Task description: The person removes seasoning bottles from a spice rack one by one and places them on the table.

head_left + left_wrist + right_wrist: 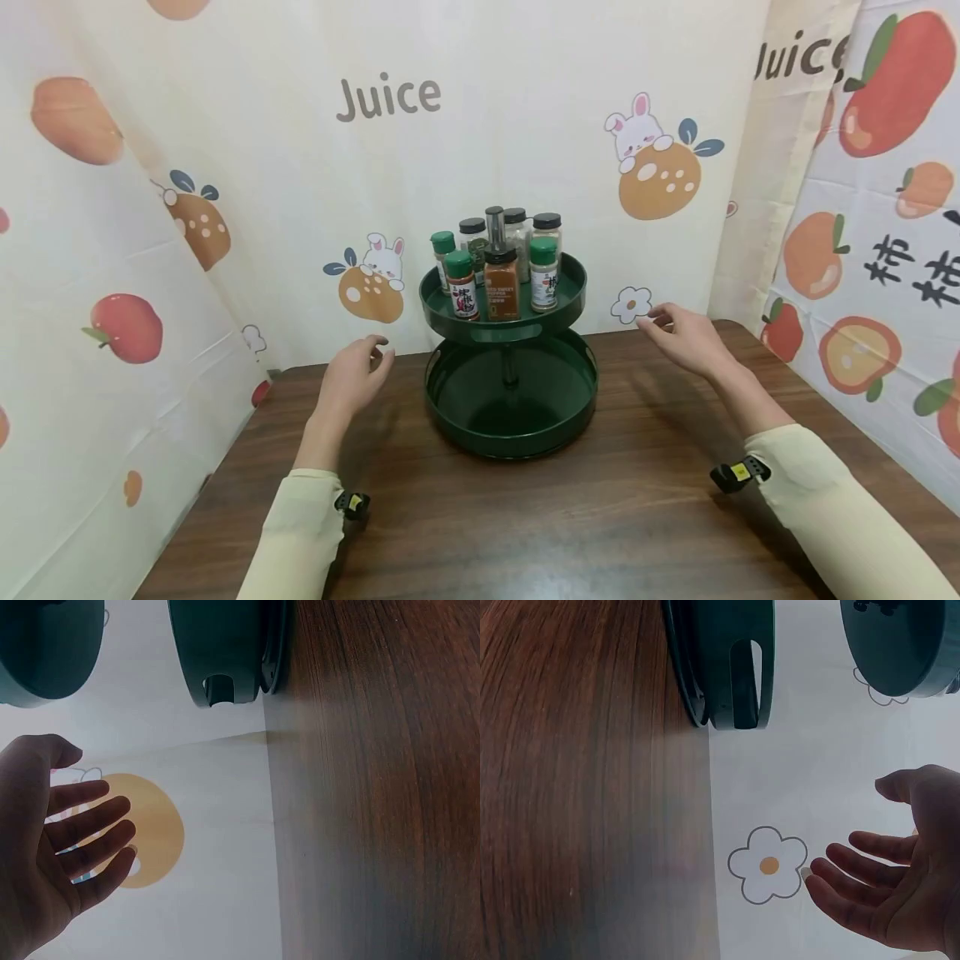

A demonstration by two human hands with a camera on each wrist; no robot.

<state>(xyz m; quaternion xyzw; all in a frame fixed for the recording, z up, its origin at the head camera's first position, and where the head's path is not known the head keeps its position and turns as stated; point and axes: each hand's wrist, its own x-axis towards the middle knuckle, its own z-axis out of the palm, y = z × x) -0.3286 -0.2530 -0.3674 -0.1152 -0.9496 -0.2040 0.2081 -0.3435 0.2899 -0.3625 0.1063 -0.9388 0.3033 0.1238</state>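
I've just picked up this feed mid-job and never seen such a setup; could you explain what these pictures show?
There's no machine here: a person works with two bare hands. The widest picture is taken from the head, looking forward and down. The other two are taken from the left and right wrists, so the scene appears sideways.

On the brown table stands a green two-tier stand, with seasoning bottles on its upper tier. Behind is a fruit-printed curtain.

The left hand and right hand are on either side of the stand, apart from it. Neither holds anything.
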